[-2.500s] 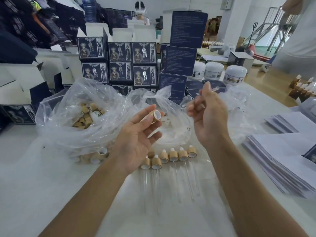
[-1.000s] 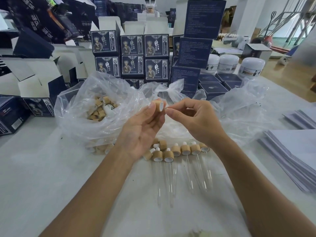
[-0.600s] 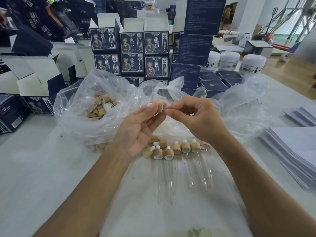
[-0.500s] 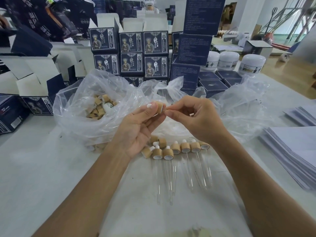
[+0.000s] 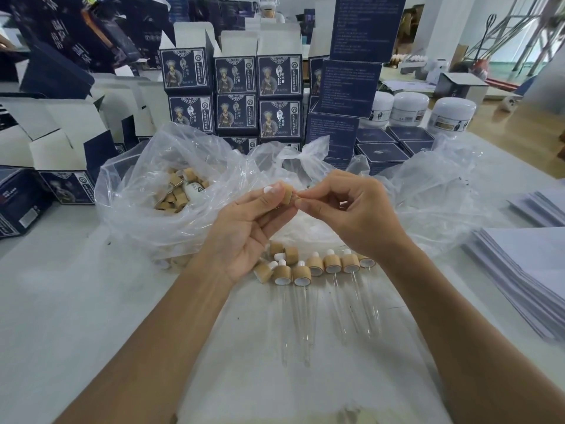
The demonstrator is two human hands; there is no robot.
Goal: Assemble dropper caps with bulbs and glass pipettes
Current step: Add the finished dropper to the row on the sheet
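At centre frame, the left hand (image 5: 244,231) pinches a wooden cap (image 5: 286,194) with its white bulb (image 5: 268,189); the right hand (image 5: 351,209) pinches a barely visible glass tube at the cap's mouth. Pushed off-line, I judge, the tube could snap or slip.

Box (image 5: 187,68) print too blurred

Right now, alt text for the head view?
Left hand holds a bamboo dropper cap while the right hand pinches at its open end. Below lies a row of finished droppers on the white table, before a clear bag of caps.
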